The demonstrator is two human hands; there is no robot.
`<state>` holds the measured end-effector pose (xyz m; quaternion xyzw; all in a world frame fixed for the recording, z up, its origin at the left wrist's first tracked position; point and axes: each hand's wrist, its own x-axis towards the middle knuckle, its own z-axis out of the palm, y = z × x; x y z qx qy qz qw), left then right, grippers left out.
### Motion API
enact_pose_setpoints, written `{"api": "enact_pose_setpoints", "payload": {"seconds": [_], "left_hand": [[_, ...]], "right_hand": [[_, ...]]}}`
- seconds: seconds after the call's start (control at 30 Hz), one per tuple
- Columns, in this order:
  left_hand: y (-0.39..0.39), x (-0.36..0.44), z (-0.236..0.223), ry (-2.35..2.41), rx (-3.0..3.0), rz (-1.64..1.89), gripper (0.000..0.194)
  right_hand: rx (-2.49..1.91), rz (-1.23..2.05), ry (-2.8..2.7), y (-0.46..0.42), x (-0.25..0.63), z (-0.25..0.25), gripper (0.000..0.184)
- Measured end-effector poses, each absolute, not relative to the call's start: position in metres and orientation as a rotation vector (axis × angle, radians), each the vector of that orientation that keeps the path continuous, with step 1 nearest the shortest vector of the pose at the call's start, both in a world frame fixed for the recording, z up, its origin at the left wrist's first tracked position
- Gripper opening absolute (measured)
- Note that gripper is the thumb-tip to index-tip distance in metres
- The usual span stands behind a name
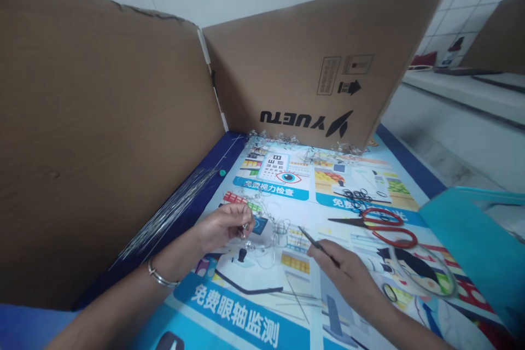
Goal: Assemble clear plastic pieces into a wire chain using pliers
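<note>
My left hand [229, 225] pinches a beaded wire [248, 243], which trails across the poster [262, 284]; my right hand [346, 269] grips a dark slim tool [315, 240], tip up, well apart from the left; red scissors [381, 224] lie beyond the right hand, near black rings [361, 197]

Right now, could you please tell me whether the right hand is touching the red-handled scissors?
Apart: the head view shows printed sheet between the right hand and the scissors.
</note>
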<state>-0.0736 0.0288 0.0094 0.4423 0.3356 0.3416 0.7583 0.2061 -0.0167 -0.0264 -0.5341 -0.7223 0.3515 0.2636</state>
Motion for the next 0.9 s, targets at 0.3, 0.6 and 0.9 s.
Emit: {"api": "enact_pose_setpoints", "payload": {"seconds": [0.3, 0.6, 0.9], "left_hand": [[0.022, -0.064, -0.019, 0.732, 0.794, 0.892, 0.023], [0.018, -0.057, -0.025, 0.693, 0.782, 0.905, 0.024], [0.013, -0.055, -0.027, 0.632, 0.762, 0.900, 0.023]], "right_hand": [[-1.319, 1.026, -2.146, -0.044, 0.185, -0.026, 0.035], [-1.212, 1.058, -2.299, -0.053, 0.162, -0.020, 0.039], [-1.181, 1.004, -2.133, -0.051, 0.176, -0.013, 0.038]]}}
